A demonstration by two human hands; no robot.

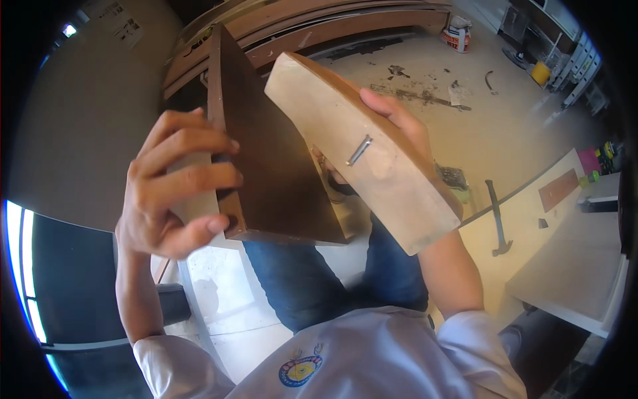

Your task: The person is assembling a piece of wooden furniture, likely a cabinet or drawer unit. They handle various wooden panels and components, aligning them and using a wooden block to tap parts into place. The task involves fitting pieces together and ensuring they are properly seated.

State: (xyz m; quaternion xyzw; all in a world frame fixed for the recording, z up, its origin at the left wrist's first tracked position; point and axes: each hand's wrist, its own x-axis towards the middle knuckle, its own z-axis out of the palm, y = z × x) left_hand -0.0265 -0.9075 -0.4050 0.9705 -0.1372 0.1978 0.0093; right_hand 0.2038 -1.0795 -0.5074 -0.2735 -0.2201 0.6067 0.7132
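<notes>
My right hand (404, 123) grips a pale wooden block (372, 159) with angled ends. Its thumb lies along the upper edge, and fingertips show past the opposite edge. A short metal pin (359, 151) stands out from the block's broad face. Left of the block, a dark brown board (266, 166) stands tilted above my lap. My left hand (176, 179) is at the board's left edge with its fingers spread and loosely bent. Its fingertips overlap that edge, and its thumb is near the lower corner. Whether the fingertips press on the board is unclear.
A hammer (496, 219) lies on the pale surface to the right, near a white panel (571, 266). Long brown boards (319, 36) lie at the far side. Debris (425, 96) litters the floor beyond my hands. A ladder (583, 66) stands far right.
</notes>
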